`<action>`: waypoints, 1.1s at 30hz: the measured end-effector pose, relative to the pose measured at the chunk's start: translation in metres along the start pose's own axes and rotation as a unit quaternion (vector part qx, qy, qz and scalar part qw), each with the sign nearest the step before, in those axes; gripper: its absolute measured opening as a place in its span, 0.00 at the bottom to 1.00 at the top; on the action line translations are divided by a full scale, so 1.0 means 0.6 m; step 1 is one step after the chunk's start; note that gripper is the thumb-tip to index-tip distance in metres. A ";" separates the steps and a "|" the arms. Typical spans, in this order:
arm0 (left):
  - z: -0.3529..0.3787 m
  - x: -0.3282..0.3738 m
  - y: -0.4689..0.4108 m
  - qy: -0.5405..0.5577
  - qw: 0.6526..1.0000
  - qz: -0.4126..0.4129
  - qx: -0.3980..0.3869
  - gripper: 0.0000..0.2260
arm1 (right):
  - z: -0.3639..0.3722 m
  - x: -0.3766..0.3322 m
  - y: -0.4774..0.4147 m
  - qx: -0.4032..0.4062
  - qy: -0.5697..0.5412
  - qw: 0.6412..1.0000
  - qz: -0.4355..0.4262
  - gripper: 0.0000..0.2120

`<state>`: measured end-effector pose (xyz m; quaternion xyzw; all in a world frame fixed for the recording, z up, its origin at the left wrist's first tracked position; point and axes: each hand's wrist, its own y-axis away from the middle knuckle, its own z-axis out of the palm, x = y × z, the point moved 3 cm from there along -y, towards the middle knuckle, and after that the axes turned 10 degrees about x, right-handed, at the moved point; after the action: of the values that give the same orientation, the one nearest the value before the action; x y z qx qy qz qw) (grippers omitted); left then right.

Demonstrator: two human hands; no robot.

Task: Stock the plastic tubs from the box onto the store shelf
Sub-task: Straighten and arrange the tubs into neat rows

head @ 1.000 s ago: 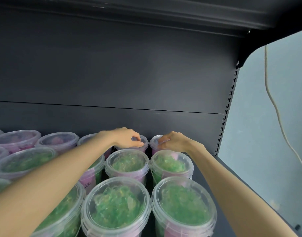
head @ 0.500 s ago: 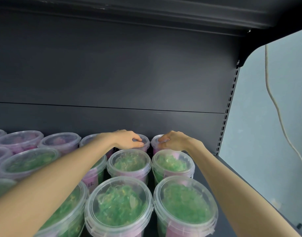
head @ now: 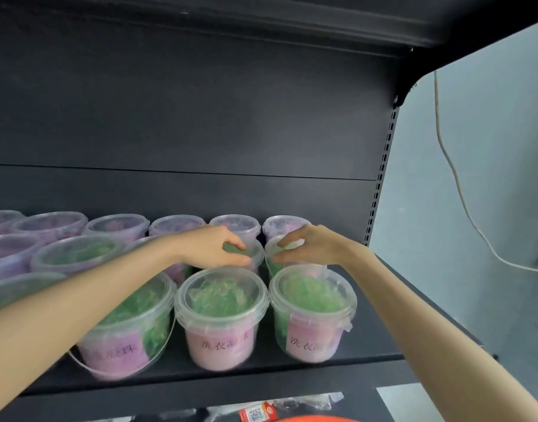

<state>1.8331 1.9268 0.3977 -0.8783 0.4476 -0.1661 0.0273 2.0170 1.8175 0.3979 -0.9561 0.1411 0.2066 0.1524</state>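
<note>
Clear lidded plastic tubs stand in rows on the black shelf (head: 380,312). The back row holds purple contents (head: 234,223); nearer tubs hold green contents and carry pink labels, like the front middle tub (head: 221,303) and front right tub (head: 312,301). My left hand (head: 211,248) reaches over the front row, its thumb and fingers curled on the lid of a middle-row tub (head: 256,254). My right hand (head: 311,246) curls the same way on the lid of the neighbouring middle-row tub (head: 272,266) at the right end. The box is out of view.
The shelf's dark back panel and the shelf above close in the space. A slotted upright (head: 383,166) marks the right end, with a pale wall and a hanging cord (head: 458,184) beyond. Packaged goods (head: 257,414) lie on the level below.
Both hands have drawn back from the back-row tubs to the middle-row tubs. My view has pulled back and dropped, so the shelf's front edge and labels now show.
</note>
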 end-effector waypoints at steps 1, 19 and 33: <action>0.002 0.002 0.003 0.008 1.000 -0.006 0.007 0.21 | 0.000 -0.001 0.004 -0.004 0.005 1.000 0.000 0.15; 0.008 0.014 0.005 0.095 0.994 -0.039 0.035 0.17 | 0.005 0.019 0.003 -0.009 -0.018 1.000 0.011 0.13; 0.007 0.087 0.176 0.062 0.963 0.054 0.258 0.18 | -0.001 -0.022 0.179 0.137 -0.108 0.984 -0.023 0.17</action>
<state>1.7808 1.8218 0.3870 -0.8038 0.4374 -0.3285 0.2338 1.9699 1.7219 0.3792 -0.9012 0.1287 0.2842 0.3009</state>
